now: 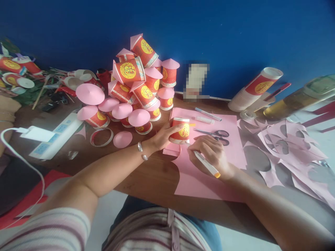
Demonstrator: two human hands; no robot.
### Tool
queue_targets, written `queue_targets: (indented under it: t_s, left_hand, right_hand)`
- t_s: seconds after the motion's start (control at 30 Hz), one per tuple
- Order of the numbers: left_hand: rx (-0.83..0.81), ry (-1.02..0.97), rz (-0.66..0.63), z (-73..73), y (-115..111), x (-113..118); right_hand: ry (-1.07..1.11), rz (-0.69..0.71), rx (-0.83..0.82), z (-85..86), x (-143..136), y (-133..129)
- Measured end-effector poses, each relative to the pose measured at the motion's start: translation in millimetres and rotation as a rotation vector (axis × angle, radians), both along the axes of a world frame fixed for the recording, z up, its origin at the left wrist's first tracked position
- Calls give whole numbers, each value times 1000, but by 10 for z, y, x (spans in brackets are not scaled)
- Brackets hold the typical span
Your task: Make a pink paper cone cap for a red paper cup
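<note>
My left hand [162,136] is wrapped round a red paper cup [178,131] with a yellow round print. The cup is upside down, its white-rimmed mouth toward the table. In my right hand [210,153] is a white marker [203,163] with an orange end, its tip at the cup's lower rim. Pink paper [206,184] lies beneath both hands. Black-handled scissors [213,134] rest on it just behind my right hand, with a blue-capped marker [208,114] and a small white tube [205,120] farther back.
Left of my hands are piled red cups with pink cone tops [131,69]. A tape roll [101,137] and a power strip [56,136] lie nearer left. At right are a stack of cups [255,89], a bottle [295,99] and cut pink scraps [285,146].
</note>
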State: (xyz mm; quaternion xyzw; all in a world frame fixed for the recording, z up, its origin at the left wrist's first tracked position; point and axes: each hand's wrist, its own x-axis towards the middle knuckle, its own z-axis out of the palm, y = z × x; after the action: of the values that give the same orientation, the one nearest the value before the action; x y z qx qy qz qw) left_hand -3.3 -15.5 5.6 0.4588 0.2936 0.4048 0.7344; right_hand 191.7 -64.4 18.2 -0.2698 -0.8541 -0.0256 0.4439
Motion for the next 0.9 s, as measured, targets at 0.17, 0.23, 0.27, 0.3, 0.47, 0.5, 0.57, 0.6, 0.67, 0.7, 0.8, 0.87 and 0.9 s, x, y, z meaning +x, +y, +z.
queue_targets:
  t_s: [0.17,0.23,0.27,0.3,0.47,0.5,0.57,0.6,0.67,0.7,0.8,0.87,0.9]
  left_hand:
    - [49,-6,-7,-70,24,6]
    - [36,-6,20,-98,28,1]
    - [26,-1,29,-106,28,-2]
    - [17,4,31,-109,26,-6]
    - [-1,19,-14,-80,5,-9]
    - [9,20,1,-76,2,-6]
    - [28,26,40,-72,0,2]
    - [31,30,53,-70,-1,5]
    - [31,37,59,-64,-3,10]
    - [32,42,58,-58,-5,11]
    - [28,64,73,-30,-16,12]
    - [20,77,88,-13,-25,12]
    - [18,77,91,-8,-28,12]
  right_hand:
    - [7,28,25,10,-5,-5]
    - [1,44,25,8,-7,-8]
    - [-2,48,23,7,-8,-10]
    - [-4,49,21,8,-9,-13]
    - [-9,65,5,29,-24,-25]
    - [-10,75,4,33,-26,-26]
    - [-13,93,0,36,-28,-26]
    - [-15,100,-4,36,-28,-25]
    - [-20,109,-13,34,-25,-23]
    - [-24,112,-18,33,-23,-22]
    - [-36,118,-39,31,-16,-23]
    - [-41,120,-52,30,-14,-23]
    - [-41,119,-55,30,-13,-23]
